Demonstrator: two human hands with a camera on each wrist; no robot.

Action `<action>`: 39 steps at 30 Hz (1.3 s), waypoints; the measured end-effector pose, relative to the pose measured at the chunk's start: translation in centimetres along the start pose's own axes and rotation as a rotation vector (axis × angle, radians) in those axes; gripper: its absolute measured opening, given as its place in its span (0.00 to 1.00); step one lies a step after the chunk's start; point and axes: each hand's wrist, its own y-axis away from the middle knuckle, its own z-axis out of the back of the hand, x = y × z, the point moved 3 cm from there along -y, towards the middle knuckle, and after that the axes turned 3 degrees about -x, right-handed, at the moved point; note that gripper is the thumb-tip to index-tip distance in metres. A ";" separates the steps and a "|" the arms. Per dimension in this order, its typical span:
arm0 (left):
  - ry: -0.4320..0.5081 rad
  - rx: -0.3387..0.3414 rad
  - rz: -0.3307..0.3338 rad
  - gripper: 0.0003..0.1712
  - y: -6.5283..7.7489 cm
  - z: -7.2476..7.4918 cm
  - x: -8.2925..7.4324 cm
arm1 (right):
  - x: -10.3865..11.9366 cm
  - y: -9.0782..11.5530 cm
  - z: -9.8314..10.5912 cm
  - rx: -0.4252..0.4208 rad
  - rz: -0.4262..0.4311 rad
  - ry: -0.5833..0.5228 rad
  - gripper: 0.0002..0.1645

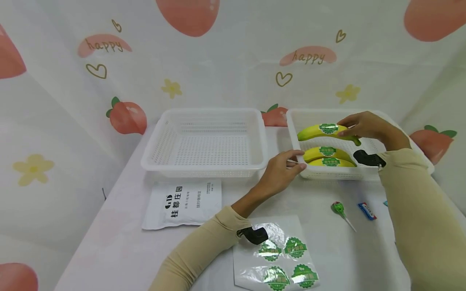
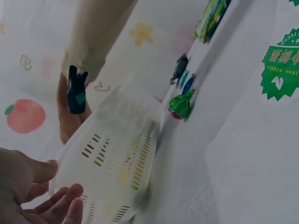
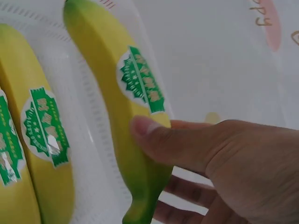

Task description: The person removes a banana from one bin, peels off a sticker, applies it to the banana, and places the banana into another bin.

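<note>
A yellow banana [image 1: 313,132] with a green tip and a green-and-white label is gripped near its stem end by my right hand [image 1: 369,128]. The right wrist view shows the thumb pressed on its side just below the label [image 3: 140,79]. It is over the back part of the right-hand white plastic basket [image 1: 335,173]. Two more labelled bananas [image 1: 329,152] lie side by side at that basket's front. My left hand [image 1: 280,171] pinches the basket's front left corner; in the left wrist view its thumb and fingers are at the rim [image 2: 55,175].
Another white basket [image 1: 204,167] stands to the left, with a white printed bag [image 1: 182,206] before it. Nearer me lies a sheet of green round stickers [image 1: 287,224]. A green lollipop [image 1: 338,208] and a small blue-and-red wrapped candy [image 1: 367,211] lie before the right basket.
</note>
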 end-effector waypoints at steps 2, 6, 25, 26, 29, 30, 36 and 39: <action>-0.003 -0.002 0.002 0.24 -0.1 0.0 0.0 | 0.0 -0.2 -0.5 0.029 0.001 0.004 0.40; -0.005 -0.005 0.002 0.24 -0.1 -0.1 0.1 | -0.2 -0.7 -1.4 0.069 0.000 0.004 0.37; -0.006 0.003 0.007 0.24 0.0 -0.2 -0.1 | -0.2 -0.5 -2.8 0.272 -0.069 -0.144 0.42; -0.008 0.002 0.005 0.24 0.0 -0.2 -0.1 | -0.1 -0.4 -2.7 0.275 -0.061 -0.161 0.43; -0.013 0.000 -0.001 0.24 0.0 -0.2 -0.1 | 0.4 0.0 -2.3 0.249 -0.029 -0.159 0.43; -0.015 0.002 -0.004 0.25 0.0 -0.1 -0.1 | 0.6 0.3 -2.1 0.230 -0.012 -0.140 0.42; -0.035 0.080 -0.001 0.29 0.7 0.6 -0.2 | 2.8 3.6 -2.1 0.089 0.107 -0.008 0.37; -0.095 0.134 -0.036 0.31 2.0 1.8 -0.5 | 3.6 5.8 -2.7 -0.005 0.147 0.041 0.35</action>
